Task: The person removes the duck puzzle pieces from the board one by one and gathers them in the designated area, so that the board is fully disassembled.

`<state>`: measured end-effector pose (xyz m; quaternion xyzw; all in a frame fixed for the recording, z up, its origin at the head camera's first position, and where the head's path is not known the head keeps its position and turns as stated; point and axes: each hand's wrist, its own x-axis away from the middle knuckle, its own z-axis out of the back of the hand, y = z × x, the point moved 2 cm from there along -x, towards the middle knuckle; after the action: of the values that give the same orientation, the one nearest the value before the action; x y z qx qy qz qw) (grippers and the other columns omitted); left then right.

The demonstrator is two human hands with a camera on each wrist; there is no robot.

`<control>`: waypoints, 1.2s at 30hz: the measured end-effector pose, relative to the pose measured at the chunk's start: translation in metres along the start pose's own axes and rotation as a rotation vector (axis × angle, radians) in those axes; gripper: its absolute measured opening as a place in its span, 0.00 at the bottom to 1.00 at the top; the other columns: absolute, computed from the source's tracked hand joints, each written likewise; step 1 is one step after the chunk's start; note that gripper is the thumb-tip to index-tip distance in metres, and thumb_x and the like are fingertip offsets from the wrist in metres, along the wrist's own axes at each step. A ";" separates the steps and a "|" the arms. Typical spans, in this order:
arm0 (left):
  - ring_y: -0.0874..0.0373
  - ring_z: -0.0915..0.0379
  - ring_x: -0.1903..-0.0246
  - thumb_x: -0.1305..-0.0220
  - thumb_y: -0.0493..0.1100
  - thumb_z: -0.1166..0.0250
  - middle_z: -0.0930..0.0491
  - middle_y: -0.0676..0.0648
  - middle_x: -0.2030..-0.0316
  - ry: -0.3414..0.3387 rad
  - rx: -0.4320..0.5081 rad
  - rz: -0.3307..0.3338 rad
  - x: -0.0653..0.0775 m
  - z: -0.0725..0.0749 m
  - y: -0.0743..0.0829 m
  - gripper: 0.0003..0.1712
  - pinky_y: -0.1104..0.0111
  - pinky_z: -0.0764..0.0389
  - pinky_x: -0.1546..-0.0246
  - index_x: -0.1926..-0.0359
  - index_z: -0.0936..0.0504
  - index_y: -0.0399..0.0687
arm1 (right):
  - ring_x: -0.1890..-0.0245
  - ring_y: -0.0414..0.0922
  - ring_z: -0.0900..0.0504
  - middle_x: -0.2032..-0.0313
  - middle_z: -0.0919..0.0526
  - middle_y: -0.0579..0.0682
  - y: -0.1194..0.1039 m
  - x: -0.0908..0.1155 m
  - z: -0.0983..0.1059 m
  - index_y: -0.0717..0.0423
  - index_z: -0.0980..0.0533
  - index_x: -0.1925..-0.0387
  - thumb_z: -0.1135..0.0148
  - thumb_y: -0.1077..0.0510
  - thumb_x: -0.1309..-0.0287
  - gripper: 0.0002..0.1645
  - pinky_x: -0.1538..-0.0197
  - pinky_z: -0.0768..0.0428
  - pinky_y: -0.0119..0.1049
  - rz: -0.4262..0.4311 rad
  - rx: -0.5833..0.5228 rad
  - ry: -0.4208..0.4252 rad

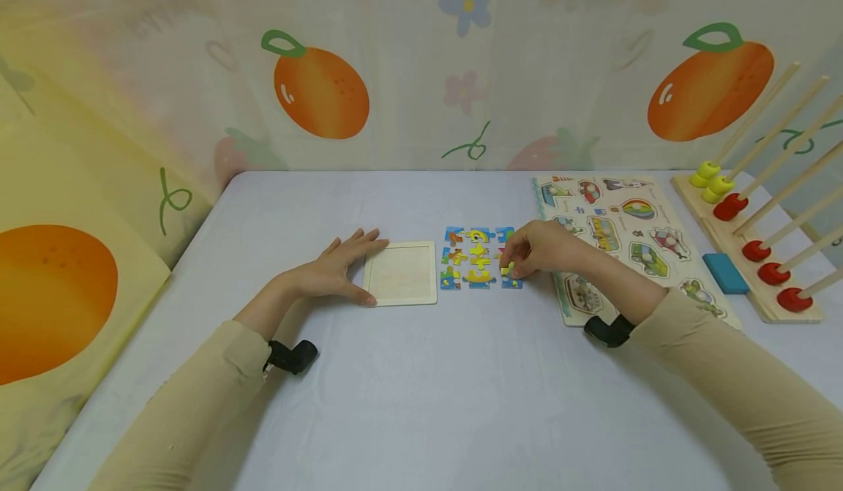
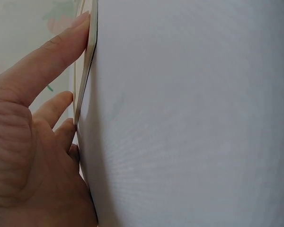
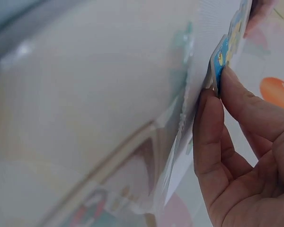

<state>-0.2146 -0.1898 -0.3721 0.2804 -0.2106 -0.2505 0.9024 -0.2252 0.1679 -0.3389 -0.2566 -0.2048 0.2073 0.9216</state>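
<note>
A pale wooden puzzle tray lies flat on the white table. My left hand rests at its left side, fingers spread, thumb by the near corner and fingertips at the far one; in the left wrist view the thumb lies along the tray's edge. Right of the tray, several blue and yellow jigsaw pieces are laid in rows with small gaps. My right hand is at their right side. In the right wrist view, its thumb and index finger pinch the edge of a blue jigsaw piece.
A picture board printed with vehicles lies beneath my right forearm. Beyond it, at the right, stands a wooden peg rack with red and yellow beads and tall rods. A blue block sits against the rack.
</note>
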 end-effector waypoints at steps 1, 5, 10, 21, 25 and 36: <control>0.43 0.74 0.20 0.51 0.55 0.25 0.60 0.44 0.20 0.000 0.000 0.000 0.000 0.000 0.000 0.59 0.43 0.73 0.23 0.23 0.47 0.52 | 0.72 0.41 0.25 0.75 0.19 0.46 0.000 0.000 0.000 0.53 0.14 0.66 0.27 0.63 0.49 0.06 0.68 0.29 0.31 0.000 0.003 -0.002; 0.43 0.74 0.20 0.51 0.55 0.25 0.60 0.44 0.20 0.002 0.000 -0.001 0.000 0.000 0.000 0.59 0.43 0.73 0.23 0.23 0.47 0.52 | 0.71 0.41 0.26 0.75 0.20 0.46 -0.001 0.000 -0.001 0.53 0.14 0.66 0.28 0.63 0.49 0.06 0.67 0.30 0.31 0.004 0.009 -0.012; 0.43 0.74 0.20 0.51 0.54 0.25 0.59 0.43 0.20 0.003 0.002 -0.004 0.000 0.000 0.000 0.59 0.42 0.73 0.23 0.23 0.46 0.51 | 0.72 0.41 0.27 0.77 0.22 0.45 -0.002 0.001 -0.001 0.54 0.14 0.66 0.27 0.63 0.49 0.06 0.67 0.31 0.31 -0.003 0.002 -0.017; 0.43 0.74 0.20 0.51 0.54 0.25 0.59 0.44 0.20 0.001 -0.002 -0.007 0.000 0.000 0.000 0.59 0.43 0.72 0.23 0.23 0.47 0.51 | 0.72 0.41 0.27 0.77 0.21 0.45 -0.001 0.001 -0.002 0.53 0.14 0.66 0.27 0.63 0.49 0.06 0.68 0.31 0.31 -0.002 0.003 -0.010; 0.43 0.74 0.20 0.51 0.54 0.25 0.59 0.44 0.20 0.004 -0.004 -0.011 0.000 0.000 0.000 0.59 0.43 0.72 0.22 0.23 0.47 0.52 | 0.71 0.41 0.27 0.76 0.21 0.46 -0.001 0.002 -0.002 0.53 0.14 0.66 0.28 0.63 0.49 0.06 0.67 0.30 0.31 0.006 0.010 -0.003; 0.44 0.76 0.20 0.51 0.56 0.24 0.60 0.45 0.20 0.007 0.026 -0.012 0.002 0.002 -0.004 0.60 0.42 0.74 0.23 0.23 0.47 0.53 | 0.73 0.42 0.24 0.73 0.17 0.50 -0.003 0.006 0.002 0.54 0.15 0.63 0.31 0.62 0.45 0.06 0.69 0.27 0.31 0.028 -0.020 0.058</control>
<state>-0.2156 -0.1946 -0.3728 0.2941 -0.2091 -0.2520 0.8979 -0.2206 0.1691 -0.3341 -0.2748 -0.1766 0.2108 0.9214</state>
